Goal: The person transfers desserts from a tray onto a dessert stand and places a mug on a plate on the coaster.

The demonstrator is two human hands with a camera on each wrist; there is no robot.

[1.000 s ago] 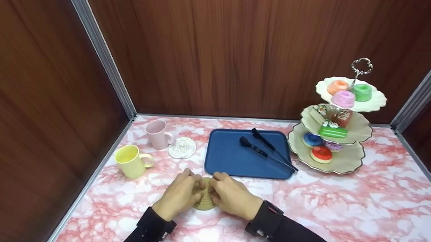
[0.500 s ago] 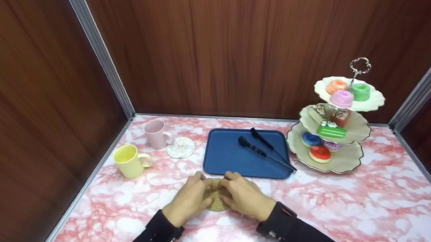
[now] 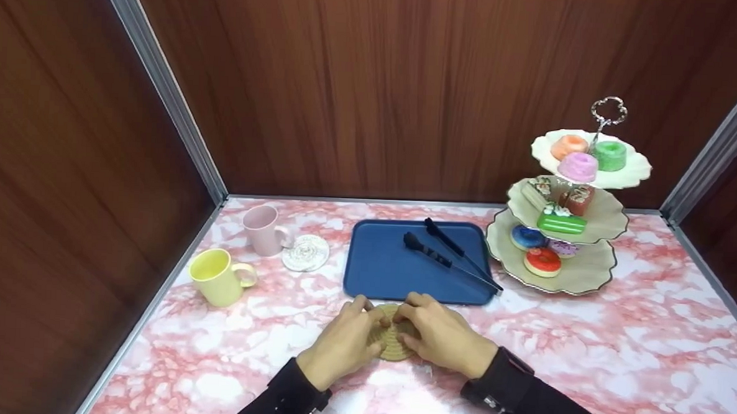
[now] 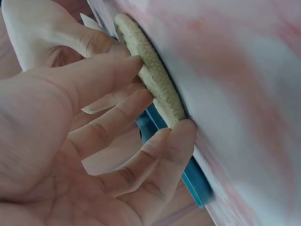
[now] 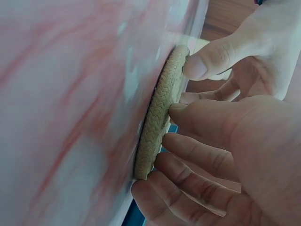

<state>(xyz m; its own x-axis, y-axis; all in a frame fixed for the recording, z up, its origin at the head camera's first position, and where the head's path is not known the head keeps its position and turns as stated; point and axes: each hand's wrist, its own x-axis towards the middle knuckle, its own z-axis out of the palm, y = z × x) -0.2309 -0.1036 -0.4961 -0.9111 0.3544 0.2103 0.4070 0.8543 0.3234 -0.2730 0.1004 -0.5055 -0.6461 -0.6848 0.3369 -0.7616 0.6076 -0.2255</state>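
the woven coaster (image 3: 394, 350) is located at the lower centre of the frame, flat on the marbled table (image 3: 655, 331), directly below the lower edge of the blue tray (image 3: 372, 263). it is round, straw-coloured and braided at the rim.

left hand (image 3: 343, 341): positioned at the left side of the woven coaster. the fingers are half bent; thumb and fingertips are set around the rim and hold it.

right hand (image 3: 448, 336): positioned at the right side of the woven coaster. the fingers are likewise half bent, with thumb and fingertips on the rim, holding it. both wrist views show the fingertips of each hand in contact with the braid. dark sleeves (image 3: 550, 401) enter from the bottom of the frame.

surrounding items: black-handled tongs (image 3: 432, 253) lie diagonally on the blue tray, at the centre of the frame, their metal end at the tray's lower right corner. left of centre, a pale patterned coaster (image 3: 306, 254) lies near a pink mug (image 3: 265, 233); a yellow mug (image 3: 217, 287) stands lower left of the pink mug. at the right of the frame, a three-tier stand (image 3: 580, 275) carries small cakes (image 3: 577, 169) on the top plate, cake slices (image 3: 562, 224) on the middle plate and ring doughnuts (image 3: 542, 264) on the bottom plate.
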